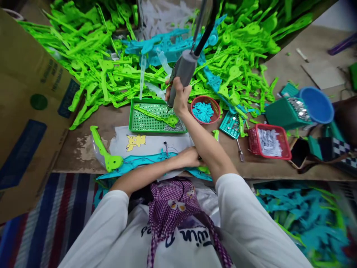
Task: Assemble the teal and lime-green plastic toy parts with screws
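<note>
Overall bright blue, 1 long, slender plastic part, narrow-tipped.

Right hand raised, curled; left hand low, partly behind right forearm.

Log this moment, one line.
right hand: grips grey power screwdriver | left hand: at turquoise plastic frame | green perforated tray: holds lime part, small metal pieces

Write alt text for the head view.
A person's right hand holds a gray tool over a green tray; the left hand, partly hidden, is at a blue part. Bright green parts lie heaped behind, with a red basket at right.
</note>
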Motion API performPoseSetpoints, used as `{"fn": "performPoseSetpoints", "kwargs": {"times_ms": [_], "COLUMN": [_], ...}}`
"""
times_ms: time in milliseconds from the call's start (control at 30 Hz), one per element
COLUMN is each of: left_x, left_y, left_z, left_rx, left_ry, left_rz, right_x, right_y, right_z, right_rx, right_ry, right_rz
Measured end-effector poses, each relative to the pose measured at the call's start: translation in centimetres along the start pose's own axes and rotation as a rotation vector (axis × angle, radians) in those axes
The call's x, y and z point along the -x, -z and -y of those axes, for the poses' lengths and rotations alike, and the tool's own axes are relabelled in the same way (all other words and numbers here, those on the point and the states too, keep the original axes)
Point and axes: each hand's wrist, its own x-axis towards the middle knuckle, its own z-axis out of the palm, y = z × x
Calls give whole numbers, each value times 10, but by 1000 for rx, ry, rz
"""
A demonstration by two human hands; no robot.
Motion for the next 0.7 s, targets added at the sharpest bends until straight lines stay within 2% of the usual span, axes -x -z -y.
{"fn": "performPoseSetpoints", "kwargs": {"times_ms": [133, 500, 700], "left_x": [2, -4, -3], "left_y": [0, -4, 1], "left_z": [1, 5, 1], "left_rx": [6, 17, -8], "left_ry": [-10, 14, -26], "left_rz": [0, -4, -9], "right_x": [2, 2, 4], "right_y": [2, 4, 1], "right_z": [-7, -11, -1], "right_rx": [-3, -98, -155], "right_ry": [-16, -5, -2], "right_rz": [-24, 49, 24]}}
